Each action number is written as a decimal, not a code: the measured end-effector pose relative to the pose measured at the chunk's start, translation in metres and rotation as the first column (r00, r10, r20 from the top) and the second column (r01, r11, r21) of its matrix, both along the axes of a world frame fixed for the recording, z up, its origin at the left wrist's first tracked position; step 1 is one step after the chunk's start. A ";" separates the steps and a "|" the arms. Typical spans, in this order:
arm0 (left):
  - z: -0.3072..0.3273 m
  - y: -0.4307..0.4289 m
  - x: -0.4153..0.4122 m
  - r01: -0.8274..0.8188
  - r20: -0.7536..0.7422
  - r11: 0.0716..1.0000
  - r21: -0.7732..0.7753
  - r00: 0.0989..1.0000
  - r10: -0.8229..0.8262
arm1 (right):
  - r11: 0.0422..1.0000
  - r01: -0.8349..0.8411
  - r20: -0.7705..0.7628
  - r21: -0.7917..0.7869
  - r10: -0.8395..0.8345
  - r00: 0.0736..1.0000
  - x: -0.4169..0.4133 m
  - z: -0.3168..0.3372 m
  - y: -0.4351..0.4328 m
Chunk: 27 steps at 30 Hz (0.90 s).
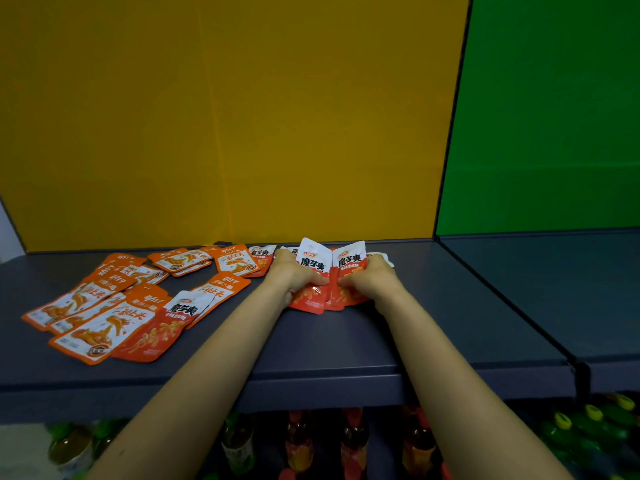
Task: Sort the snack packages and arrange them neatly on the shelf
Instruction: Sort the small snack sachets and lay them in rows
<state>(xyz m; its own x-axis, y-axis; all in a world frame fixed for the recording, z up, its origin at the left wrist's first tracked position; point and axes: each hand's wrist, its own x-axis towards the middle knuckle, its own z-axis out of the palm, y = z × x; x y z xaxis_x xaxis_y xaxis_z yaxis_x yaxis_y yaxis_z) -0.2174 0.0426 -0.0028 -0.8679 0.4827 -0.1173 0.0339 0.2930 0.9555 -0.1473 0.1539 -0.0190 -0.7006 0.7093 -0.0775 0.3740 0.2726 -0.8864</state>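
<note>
On the dark grey shelf [398, 323] both my hands grip a bunch of red-and-white snack packages [327, 271] stood up on edge near the back panel. My left hand [294, 273] holds the left side of the bunch, my right hand [370, 277] the right side. More red-and-white packages [263, 256] lie flat just behind my left hand. To the left, orange snack packages [100, 306] lie scattered and overlapping, with one red-and-white package [162, 327] among them.
A yellow back panel [225, 116] rises behind the shelf. A thin divider [502, 299] separates a second bay with a green back panel [554, 116] on the right. Below the shelf's front edge stand bottles [353, 441] with coloured caps.
</note>
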 end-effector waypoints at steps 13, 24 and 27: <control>0.001 -0.016 -0.006 0.036 0.148 0.984 0.174 0.987 -0.062 | 0.983 -0.024 -0.220 -0.180 -0.017 0.975 0.013 0.002 -0.012; 0.004 -0.018 0.003 0.162 0.239 0.931 0.328 0.939 -0.248 | 0.947 -0.034 -0.383 -0.320 -0.096 0.919 0.059 0.004 0.005; 0.006 -0.011 0.012 0.157 0.234 0.933 0.323 0.942 -0.240 | 0.942 -0.030 -0.400 -0.333 -0.112 0.910 0.082 0.009 0.025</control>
